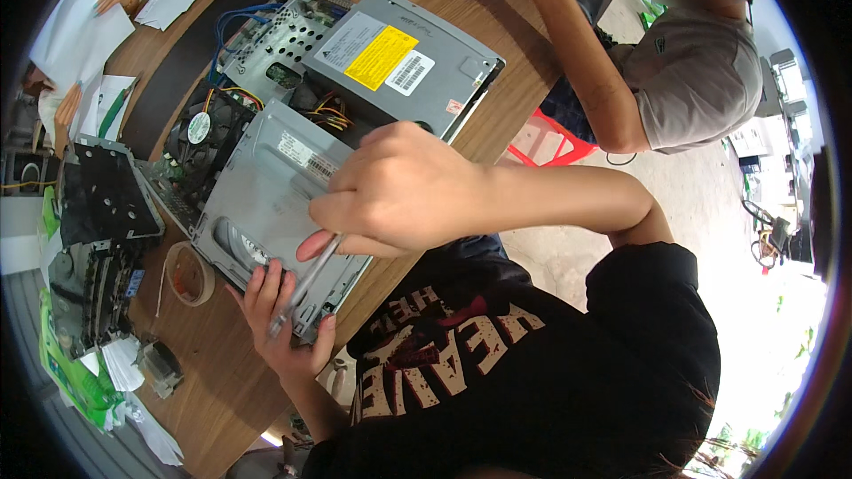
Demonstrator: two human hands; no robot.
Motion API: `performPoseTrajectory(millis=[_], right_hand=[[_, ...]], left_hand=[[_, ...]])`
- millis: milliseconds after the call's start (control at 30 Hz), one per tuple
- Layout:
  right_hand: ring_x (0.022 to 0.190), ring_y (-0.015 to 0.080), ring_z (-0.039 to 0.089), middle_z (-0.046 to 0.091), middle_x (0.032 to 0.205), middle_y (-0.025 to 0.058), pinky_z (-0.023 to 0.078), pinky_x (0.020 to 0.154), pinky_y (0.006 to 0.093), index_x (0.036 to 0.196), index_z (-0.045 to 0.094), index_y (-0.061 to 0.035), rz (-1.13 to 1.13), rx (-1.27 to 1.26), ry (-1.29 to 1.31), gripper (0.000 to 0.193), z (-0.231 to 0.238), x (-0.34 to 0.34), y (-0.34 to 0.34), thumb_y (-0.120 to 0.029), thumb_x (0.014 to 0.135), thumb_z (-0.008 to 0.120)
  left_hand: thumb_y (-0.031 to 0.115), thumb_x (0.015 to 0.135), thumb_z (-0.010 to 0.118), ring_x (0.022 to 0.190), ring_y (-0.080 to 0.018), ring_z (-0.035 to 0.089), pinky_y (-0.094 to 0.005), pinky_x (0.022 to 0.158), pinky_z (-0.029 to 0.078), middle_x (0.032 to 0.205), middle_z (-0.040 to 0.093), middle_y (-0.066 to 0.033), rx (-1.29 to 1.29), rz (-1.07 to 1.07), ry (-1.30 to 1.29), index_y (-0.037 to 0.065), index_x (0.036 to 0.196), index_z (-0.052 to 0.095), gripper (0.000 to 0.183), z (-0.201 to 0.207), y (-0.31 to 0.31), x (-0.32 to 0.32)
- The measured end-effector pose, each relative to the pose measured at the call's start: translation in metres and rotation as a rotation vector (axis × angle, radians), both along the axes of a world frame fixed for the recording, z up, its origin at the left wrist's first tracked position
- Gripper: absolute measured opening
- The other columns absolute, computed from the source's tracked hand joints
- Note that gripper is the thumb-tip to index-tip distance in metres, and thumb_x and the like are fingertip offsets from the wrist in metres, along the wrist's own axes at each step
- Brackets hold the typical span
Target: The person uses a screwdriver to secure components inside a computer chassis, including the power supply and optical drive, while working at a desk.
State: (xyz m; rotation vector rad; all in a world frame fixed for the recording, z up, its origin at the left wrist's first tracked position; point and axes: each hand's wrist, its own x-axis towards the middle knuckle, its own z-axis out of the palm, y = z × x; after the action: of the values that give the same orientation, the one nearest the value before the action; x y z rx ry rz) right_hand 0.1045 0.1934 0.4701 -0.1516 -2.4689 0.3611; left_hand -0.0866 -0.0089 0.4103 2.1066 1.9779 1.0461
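Observation:
My right hand (395,191) is closed around a slim grey rod-like tool (306,288), probably a screwdriver; the fist hides its upper end. The tool slants down toward my left hand (280,324), where its tip is blurred. That hand grips the near corner of a flat grey metal drive (257,177), fingers on the top face and thumb at the front edge. A white label and an oval cut-out show on the drive. Just beyond it lies a grey metal box (453,75) with a yellow label, with coloured wires (333,115) between the two.
A fan (201,127) and perforated metal frame (280,40) adjoin the drive. On the wooden table (191,390) stand a small round tub (189,273) and dark computer parts (102,195). Papers (84,22) lie far left. A co-worker (692,71) works at far right near a red stool (559,142).

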Motion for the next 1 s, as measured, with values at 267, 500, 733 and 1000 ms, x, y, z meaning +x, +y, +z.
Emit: performPoseTrajectory(millis=[267, 500, 733, 1000], right_hand=[[0.049, 0.0182, 0.054, 0.045, 0.055, 0.0002, 0.042, 0.046, 0.033, 0.068, 0.053, -0.01, 0.032, 0.015, 0.022, 0.024, -0.003, 0.001, -0.005, -0.027, 0.073, 0.069], [0.052, 0.0223, 0.057, 0.051, 0.056, 0.0032, 0.042, 0.047, 0.0348, 0.069, 0.053, -0.0081, 0.11, -0.023, 0.043, 0.023, 0.011, -0.001, -0.024, -0.025, 0.073, 0.068], [0.051, 0.0246, 0.056, 0.049, 0.054, 0.004, 0.043, 0.047, 0.0359, 0.067, 0.052, -0.0081, 0.103, -0.007, 0.094, 0.033, 0.012, -0.002, -0.025, -0.034, 0.079, 0.069], [0.048, 0.0238, 0.056, 0.048, 0.052, 0.0032, 0.042, 0.043, 0.0347, 0.064, 0.05, -0.0075, 0.003, 0.064, 0.049, 0.035, 0.009, -0.006, -0.023, -0.032, 0.08, 0.068]], left_hand=[[0.025, 0.076, 0.063, 0.125, -0.0452, 0.046, -0.0563, 0.108, 0.031, 0.13, 0.056, -0.0236, 0.055, -0.057, 0.016, -0.002, 0.121, 0.06, 0.052, -0.003, 0.002, -0.002], [0.027, 0.077, 0.064, 0.126, -0.038, 0.048, -0.0645, 0.113, 0.019, 0.128, 0.06, -0.0183, 0.085, -0.008, -0.044, -0.001, 0.117, 0.064, 0.049, -0.006, 0.002, 0.001], [0.028, 0.076, 0.063, 0.128, -0.0391, 0.047, -0.0642, 0.114, 0.018, 0.128, 0.061, -0.0182, 0.103, -0.018, -0.083, 0.0, 0.118, 0.064, 0.051, -0.017, -0.002, -0.005], [0.026, 0.074, 0.061, 0.125, -0.0416, 0.049, -0.0615, 0.113, 0.022, 0.124, 0.062, -0.0227, 0.028, 0.02, -0.017, -0.001, 0.113, 0.066, 0.047, -0.005, 0.0, 0.003]])
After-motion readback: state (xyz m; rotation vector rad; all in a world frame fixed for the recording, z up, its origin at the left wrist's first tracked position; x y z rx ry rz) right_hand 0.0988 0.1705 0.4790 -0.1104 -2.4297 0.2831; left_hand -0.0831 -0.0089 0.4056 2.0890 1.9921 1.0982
